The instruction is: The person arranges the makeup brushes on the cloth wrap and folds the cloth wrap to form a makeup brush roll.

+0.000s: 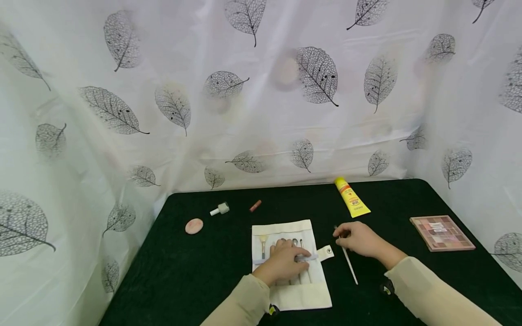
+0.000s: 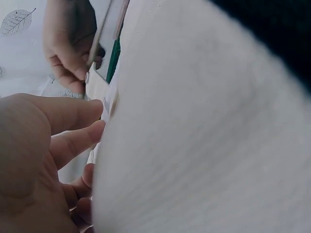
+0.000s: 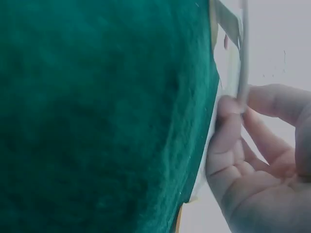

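A white fabric brush roll (image 1: 299, 296) lies unrolled on the dark green tabletop, with several slim makeup brushes tucked in it. My left hand (image 1: 283, 261) rests on its middle, fingers spread over the brushes and the pale band across them. In the left wrist view, the fingertips (image 2: 97, 110) touch the roll near this band. To the right of the roll, my right hand (image 1: 360, 238) pinches a thin white-handled makeup brush (image 1: 350, 266) between thumb and fingers. The handle (image 3: 244, 53) also shows in the right wrist view; the brush's head is mostly hidden by the hand.
A yellow tube (image 1: 352, 198) lies at the back right, and an eyeshadow palette (image 1: 442, 232) at the far right. Back left are a pink oval item (image 1: 194, 226), a small bottle with a white cap (image 1: 222, 208) and a reddish-brown stick (image 1: 255, 206). A leaf-print curtain (image 1: 261, 113) hangs behind.
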A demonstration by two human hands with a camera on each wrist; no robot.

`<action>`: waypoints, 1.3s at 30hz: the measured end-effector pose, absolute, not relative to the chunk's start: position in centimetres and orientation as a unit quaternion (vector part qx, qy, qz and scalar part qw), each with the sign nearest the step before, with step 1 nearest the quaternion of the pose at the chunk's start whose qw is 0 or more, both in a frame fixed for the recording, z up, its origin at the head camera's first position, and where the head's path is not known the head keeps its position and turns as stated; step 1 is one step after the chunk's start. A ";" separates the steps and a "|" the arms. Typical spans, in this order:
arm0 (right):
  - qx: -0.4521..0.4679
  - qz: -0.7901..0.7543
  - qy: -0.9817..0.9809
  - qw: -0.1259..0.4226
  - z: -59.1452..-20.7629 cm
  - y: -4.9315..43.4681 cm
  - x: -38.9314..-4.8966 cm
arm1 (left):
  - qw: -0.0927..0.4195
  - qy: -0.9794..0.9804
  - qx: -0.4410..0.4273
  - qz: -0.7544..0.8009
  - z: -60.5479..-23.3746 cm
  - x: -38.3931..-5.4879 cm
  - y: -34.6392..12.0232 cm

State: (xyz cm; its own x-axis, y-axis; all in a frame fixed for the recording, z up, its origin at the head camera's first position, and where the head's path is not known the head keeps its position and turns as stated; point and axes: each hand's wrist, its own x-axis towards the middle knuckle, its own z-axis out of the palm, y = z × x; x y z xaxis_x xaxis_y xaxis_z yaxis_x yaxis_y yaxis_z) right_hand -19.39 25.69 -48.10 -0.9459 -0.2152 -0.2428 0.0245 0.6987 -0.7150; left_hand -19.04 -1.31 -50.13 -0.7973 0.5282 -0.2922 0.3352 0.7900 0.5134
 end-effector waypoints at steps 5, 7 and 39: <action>-0.030 -0.434 0.893 0.115 -47.5 26.3 -20.8 | 0.217 0.921 0.233 0.226 -50.0 -19.0 -1.3; -0.030 -0.444 0.890 0.103 -47.2 26.3 -21.4 | 0.216 0.921 0.234 0.226 -50.0 -19.0 -1.3; -0.061 -0.436 0.893 0.088 -48.0 18.9 -26.0 | 0.229 0.909 0.240 0.253 -50.0 -19.2 -1.9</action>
State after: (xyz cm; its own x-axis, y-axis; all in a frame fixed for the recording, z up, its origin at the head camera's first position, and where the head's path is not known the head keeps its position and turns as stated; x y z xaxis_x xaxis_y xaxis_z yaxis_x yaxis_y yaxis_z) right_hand -25.99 18.90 -48.02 -0.9770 -0.1861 -0.1041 -0.0324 0.6118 -0.7904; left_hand -19.25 -1.90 -50.03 -0.7799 0.5519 -0.2953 0.3200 0.7570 0.5697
